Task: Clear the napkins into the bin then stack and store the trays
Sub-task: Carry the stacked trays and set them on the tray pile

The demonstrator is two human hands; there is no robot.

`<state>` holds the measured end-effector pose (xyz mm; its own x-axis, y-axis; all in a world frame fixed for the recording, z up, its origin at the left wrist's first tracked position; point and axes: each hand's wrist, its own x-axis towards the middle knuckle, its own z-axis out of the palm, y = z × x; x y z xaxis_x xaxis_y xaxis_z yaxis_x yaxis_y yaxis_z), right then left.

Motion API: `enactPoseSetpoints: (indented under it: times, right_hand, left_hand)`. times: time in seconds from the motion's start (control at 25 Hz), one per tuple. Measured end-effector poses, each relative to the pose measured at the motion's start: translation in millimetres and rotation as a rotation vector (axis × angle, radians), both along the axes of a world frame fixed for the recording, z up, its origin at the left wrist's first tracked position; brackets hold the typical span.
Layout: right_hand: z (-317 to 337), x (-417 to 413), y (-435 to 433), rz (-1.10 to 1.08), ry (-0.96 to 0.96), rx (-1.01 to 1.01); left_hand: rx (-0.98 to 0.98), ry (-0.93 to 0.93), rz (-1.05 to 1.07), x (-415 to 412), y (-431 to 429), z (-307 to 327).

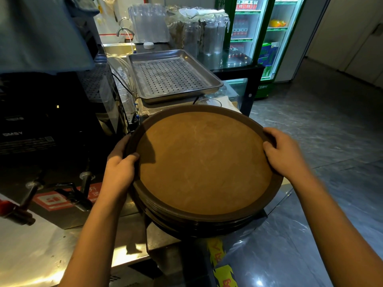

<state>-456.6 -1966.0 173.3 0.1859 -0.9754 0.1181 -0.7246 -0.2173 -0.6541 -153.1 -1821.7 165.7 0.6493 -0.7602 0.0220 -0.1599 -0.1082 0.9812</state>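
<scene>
My forearms reach in from below, and my left hand (119, 162) and right hand (284, 154) clamp opposite sides of the round brown tray (203, 162), thumbs hooked over the rim, fingers (269, 147) curled underneath so it stays level. Just under my fingers sits the stack of trays (207, 224), rims nested, at the corner of the steel counter (41, 245). I judge I'm seating this one squarely on top, gripping both sides to centre it. Beyond my fingers rests a perforated metal pan (172, 75). I see no napkins anywhere, nor a bin.
</scene>
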Motion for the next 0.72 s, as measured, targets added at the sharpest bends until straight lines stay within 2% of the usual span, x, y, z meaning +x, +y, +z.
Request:
enactPoseSetpoints:
  times: [0.16, 0.28, 0.52, 0.72]
  right_hand:
    - [-4.0, -1.0, 18.6, 0.018, -0.044, -0.005]
    - [-7.1, 0.6, 31.8, -0.051, -0.188, 0.009]
    - [-10.6, 4.7, 41.7, -0.18, -0.429, 0.079]
    - [-5.1, 10.7, 54.4, -0.263, -0.516, 0.133]
  left_hand:
    - [-0.051, -0.002, -0.074, -7.5, 13.1, -6.6]
    - [-0.099, 0.019, -0.082, -12.0, 18.8, -13.0]
    - [-0.141, 0.177, -0.093, -12.6, 17.3, -19.3]
    - [-0.175, 0.132, -0.176, -9.3, 23.3, -19.6]
